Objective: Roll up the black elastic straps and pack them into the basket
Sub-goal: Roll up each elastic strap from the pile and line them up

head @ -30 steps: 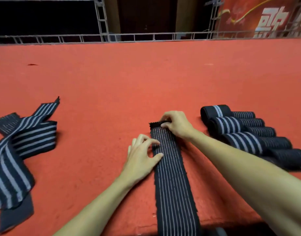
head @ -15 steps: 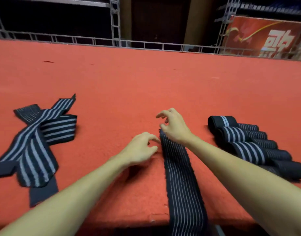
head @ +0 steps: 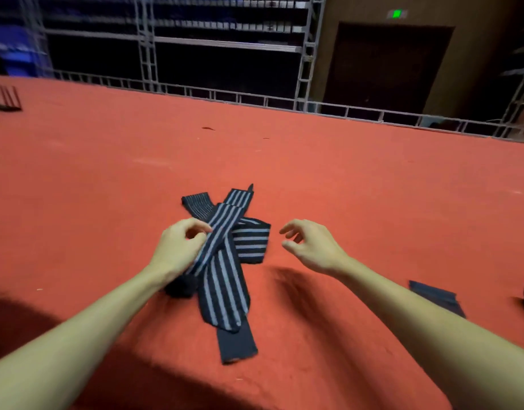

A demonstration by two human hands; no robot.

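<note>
Two hands: my left hand (head: 176, 250) pinches the top strap (head: 223, 221) at its left edge between thumb and fingertips; my right hand (head: 311, 250) grips nothing, its fingers loosely curled, and hovers just right of the pile.
Pile: several black elastic straps with grey stripes lie crossed in a loose pile (head: 225, 279) on the red bench (head: 373, 187), all unrolled. I place everything else from this pile.
Top strap: it runs diagonally over the pile, far end pointing away from me, near end hidden by my left wrist.
Plain end: a dark strap end (head: 237, 344) sticks out of the pile's near side.
Right of the pile: well apart, a flat strap (head: 435, 297) lies alone; the dark shape beyond it is too cut off to name.
Basket: not in view.
Handling: I judge the straps light, soft and stretchy, with no stiffness to hold a shape; the woven face should not slip, and nothing here is fragile.
Where to hold: I would take one strap by a free end, both hands across its width.
Risk: because the straps cross, lifting one may drag its neighbours along.
</note>
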